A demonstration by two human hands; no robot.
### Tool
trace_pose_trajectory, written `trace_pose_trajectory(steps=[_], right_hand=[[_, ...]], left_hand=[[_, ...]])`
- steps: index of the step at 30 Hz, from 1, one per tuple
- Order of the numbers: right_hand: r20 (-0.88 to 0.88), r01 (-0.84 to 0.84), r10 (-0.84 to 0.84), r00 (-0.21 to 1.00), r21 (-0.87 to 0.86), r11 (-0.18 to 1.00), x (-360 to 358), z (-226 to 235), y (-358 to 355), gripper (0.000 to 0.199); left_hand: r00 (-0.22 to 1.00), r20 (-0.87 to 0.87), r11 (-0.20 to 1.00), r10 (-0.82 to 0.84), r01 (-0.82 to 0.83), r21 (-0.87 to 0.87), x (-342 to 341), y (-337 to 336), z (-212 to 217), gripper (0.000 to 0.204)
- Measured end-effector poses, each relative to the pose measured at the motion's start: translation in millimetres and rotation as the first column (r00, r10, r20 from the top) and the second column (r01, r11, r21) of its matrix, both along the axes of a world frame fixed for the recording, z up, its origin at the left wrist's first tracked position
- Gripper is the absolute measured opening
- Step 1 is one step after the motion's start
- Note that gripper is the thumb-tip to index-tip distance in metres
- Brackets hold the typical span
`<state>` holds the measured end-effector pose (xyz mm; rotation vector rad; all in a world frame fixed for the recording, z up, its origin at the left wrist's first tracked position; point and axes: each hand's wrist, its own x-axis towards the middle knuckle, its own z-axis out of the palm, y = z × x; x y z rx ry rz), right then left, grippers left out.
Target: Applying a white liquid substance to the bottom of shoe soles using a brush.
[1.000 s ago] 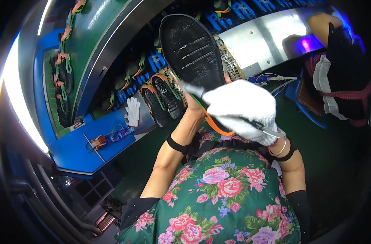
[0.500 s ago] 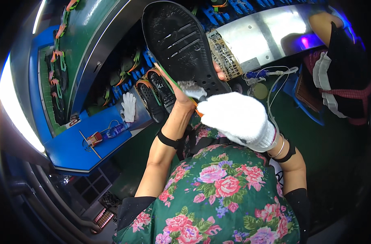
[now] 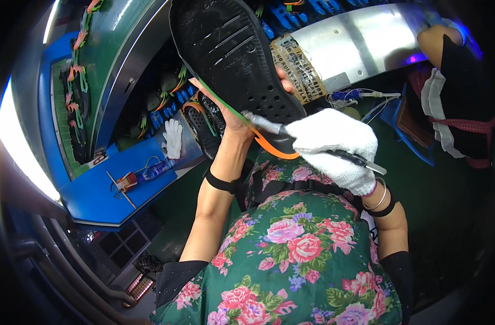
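My left hand (image 3: pixel 237 116) holds up a large black shoe sole (image 3: pixel 234 57) with an orange and green edge, tread side facing me. My right hand (image 3: pixel 334 146), in a white cotton glove, grips a thin brush (image 3: pixel 290 134) whose handle sticks out to the right. The brush's grey tip touches the lower end of the sole, near the heel. Both hands are raised close in front of my chest, above my floral apron.
More black soles (image 3: pixel 204 122) with orange trim lie on the conveyor beyond my left hand. A spare white glove (image 3: pixel 173 138) rests on the blue shelf (image 3: pixel 112 200), beside a small bottle (image 3: pixel 152 172). A metal hood (image 3: pixel 361 40) runs across the top right. Another person (image 3: pixel 458 92) sits at the far right.
The sole has been lifted higher and closer to the camera, tilting its toe up to the left. My gloved right hand shifted slightly right and down, the brush staying at the heel end.
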<state>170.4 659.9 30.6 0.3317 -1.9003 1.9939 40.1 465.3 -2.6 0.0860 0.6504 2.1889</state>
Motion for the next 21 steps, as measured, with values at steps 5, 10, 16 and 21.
trace_pose_trajectory(steps=[5, 10, 16, 21], right_hand=[[-0.041, -0.007, 0.015, 0.999, 0.198, 0.980, 4, 13, -2, 0.023], [0.108, -0.006, 0.013, 0.994, -0.067, 0.998, 6, 1, -1, 0.015], [0.049, -0.054, 0.053, 0.997, 0.032, 0.998, 9, 6, 1, 0.019], [0.050, -0.005, 0.003, 0.999, 0.045, 0.999, 13, -1, 5, 0.020]], left_hand=[[0.995, -0.031, 0.988, 0.094, -0.097, -0.123, -1, 1, 15, 0.121], [0.996, -0.084, 0.994, 0.043, -0.051, -0.092, -8, 2, 11, 0.120], [0.983, -0.182, 1.000, 0.011, -0.015, -0.026, -7, 7, 19, 0.106], [0.969, -0.248, 0.998, -0.005, -0.009, -0.055, -10, 11, 23, 0.085]])
